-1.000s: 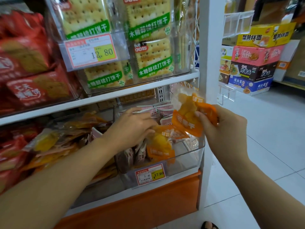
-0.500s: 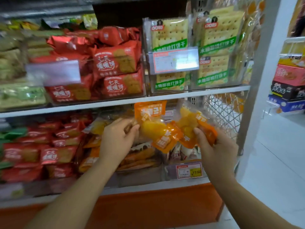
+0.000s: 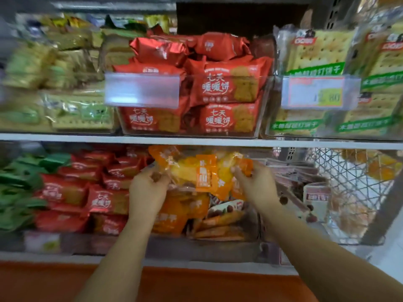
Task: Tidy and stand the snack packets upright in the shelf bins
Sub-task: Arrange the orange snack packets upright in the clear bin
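Note:
Both hands hold orange snack packets [image 3: 204, 173] of yellow dried fruit, pressed together just under the upper shelf edge. My left hand [image 3: 148, 190] grips their left side, my right hand [image 3: 257, 184] grips the right side. Below them a clear shelf bin [image 3: 218, 241] holds more orange packets [image 3: 176, 214] lying flat or slanted. To the right, white and pink packets [image 3: 314, 197] lean in another bin. The frame is blurred by motion.
Red biscuit packets [image 3: 82, 195] fill the lower shelf left of the bin, green packets [image 3: 19, 188] beyond them. The upper shelf [image 3: 196, 141] carries red packets [image 3: 226, 88], green-yellow packs and cracker packs [image 3: 316, 51]. A wire basket [image 3: 353, 192] hangs at right.
The camera swung left and nearer to the shelf. Both hands brought their orange packets together and lifted them in front of the middle bin.

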